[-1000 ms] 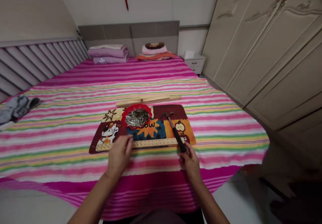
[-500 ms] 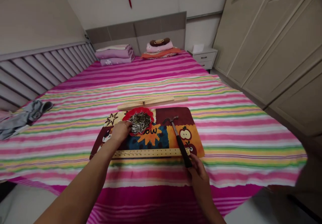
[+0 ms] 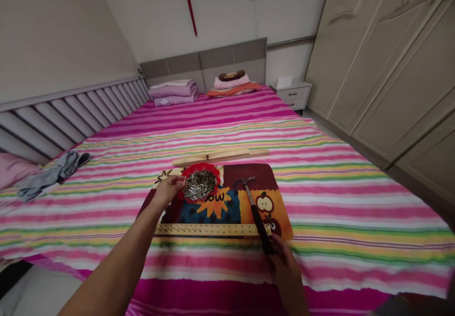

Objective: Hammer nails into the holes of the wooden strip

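Note:
My left hand [image 3: 169, 189] is at the left rim of a red scalloped bowl [image 3: 184, 197], its fingertips pinched on what looks like a nail [image 3: 185, 179]. Many loose nails [image 3: 201, 185] fill the bowl. My right hand [image 3: 283, 253] is closed around the end of the black handle of a claw hammer [image 3: 259, 221], whose metal head points away over the mat. A wooden strip [image 3: 220, 230] with rows of dark holes lies along the mat's near edge, under the hammer handle. Several nails stand slanted in its left part.
Beneath these is a patterned mat [image 3: 245, 171] on a striped bedspread [image 3: 320, 178]. More wooden strips [image 3: 227, 155] lie beyond the bowl. Grey clothing [image 3: 53, 176] is at the left by the bed rail [image 3: 71, 117]; folded bedding [image 3: 174, 91] sits by the headboard.
The view has tilted up, so everything sits lower in the picture. My left hand has lifted slightly from among the nails to the bowl's rim. My right hand stays at the hammer handle.

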`<control>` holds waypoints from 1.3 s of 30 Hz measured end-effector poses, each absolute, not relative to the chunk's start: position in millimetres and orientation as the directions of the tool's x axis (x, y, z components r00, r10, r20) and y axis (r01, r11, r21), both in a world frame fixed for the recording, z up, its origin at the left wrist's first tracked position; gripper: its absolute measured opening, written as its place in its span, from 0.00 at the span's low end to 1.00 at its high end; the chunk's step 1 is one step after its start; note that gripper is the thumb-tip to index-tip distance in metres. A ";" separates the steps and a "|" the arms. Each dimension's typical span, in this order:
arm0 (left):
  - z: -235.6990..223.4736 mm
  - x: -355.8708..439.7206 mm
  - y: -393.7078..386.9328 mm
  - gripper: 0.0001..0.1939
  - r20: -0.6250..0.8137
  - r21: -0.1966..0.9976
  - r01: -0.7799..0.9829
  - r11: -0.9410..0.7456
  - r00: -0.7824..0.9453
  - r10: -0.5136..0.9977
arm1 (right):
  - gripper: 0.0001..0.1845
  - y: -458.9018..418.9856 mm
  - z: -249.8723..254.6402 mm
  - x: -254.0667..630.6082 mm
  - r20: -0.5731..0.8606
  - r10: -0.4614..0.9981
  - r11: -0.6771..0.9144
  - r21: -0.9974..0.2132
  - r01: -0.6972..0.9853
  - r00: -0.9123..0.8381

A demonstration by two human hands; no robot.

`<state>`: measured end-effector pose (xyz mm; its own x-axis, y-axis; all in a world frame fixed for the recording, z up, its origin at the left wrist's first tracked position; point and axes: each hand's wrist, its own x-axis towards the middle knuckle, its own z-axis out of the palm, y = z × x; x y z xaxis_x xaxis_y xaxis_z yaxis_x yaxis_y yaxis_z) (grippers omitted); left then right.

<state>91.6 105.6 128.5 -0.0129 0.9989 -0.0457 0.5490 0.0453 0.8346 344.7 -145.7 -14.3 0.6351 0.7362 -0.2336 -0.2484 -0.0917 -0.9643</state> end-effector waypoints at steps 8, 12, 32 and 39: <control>156.0 102.8 47.0 0.19 -0.233 0.971 0.078 0.225 0.102 0.967 | 0.24 -143.8 -7.2 342.6 -0.191 0.753 -0.066 -0.974 -0.216 0.630; 151.1 95.7 7.8 0.20 -0.178 0.982 0.087 0.170 0.093 0.980 | 0.25 -153.6 2.0 340.3 -0.205 0.733 -0.067 -0.971 -0.230 0.649; 63.1 108.7 -87.7 0.14 -0.199 0.974 0.183 0.133 0.411 0.890 | 0.07 -136.1 73.0 254.3 0.271 0.953 0.209 -0.912 0.353 0.134; 33.9 101.6 -72.3 0.19 -0.245 0.961 0.186 0.205 0.226 0.943 | 0.08 -88.5 71.5 253.5 0.380 0.899 0.239 -0.842 0.484 0.218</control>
<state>101.6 -72.3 33.9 0.2255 0.9430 -0.2448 0.1856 0.2051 0.9610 253.5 -88.5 71.5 0.2185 0.8986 0.3805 0.4843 0.2386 -0.8417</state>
